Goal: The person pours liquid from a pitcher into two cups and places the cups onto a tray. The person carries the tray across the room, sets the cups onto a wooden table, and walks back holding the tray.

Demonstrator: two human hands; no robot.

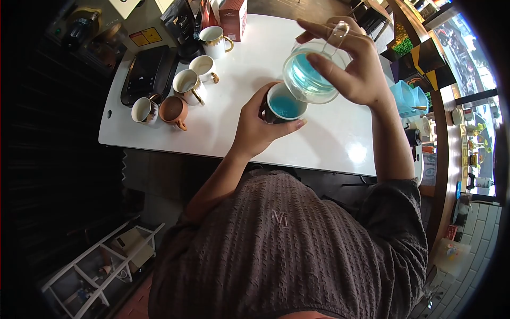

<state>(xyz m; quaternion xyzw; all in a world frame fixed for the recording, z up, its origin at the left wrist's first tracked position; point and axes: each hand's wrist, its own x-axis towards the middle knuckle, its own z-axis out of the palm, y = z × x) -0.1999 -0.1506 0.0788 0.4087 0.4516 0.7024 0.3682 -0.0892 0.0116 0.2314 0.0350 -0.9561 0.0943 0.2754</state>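
Wrapped round a dark cup [286, 108] with a pale inside and blue liquid in it, my left hand [256, 125] is closed near the middle of the white table [329, 154]. My right hand [353, 69] grips a clear glass pitcher [311, 77] by its looped handle. The pitcher holds light blue liquid and is tilted, its lower edge just above the right rim of the cup. Whether liquid is flowing between them cannot be made out.
White and gold mugs [213, 42] and a brown cup [173, 110] stand at the left, beside a black scale [147, 74]. A red box [232, 20] is at the back. Light blue containers [406, 98] stand at the right edge.
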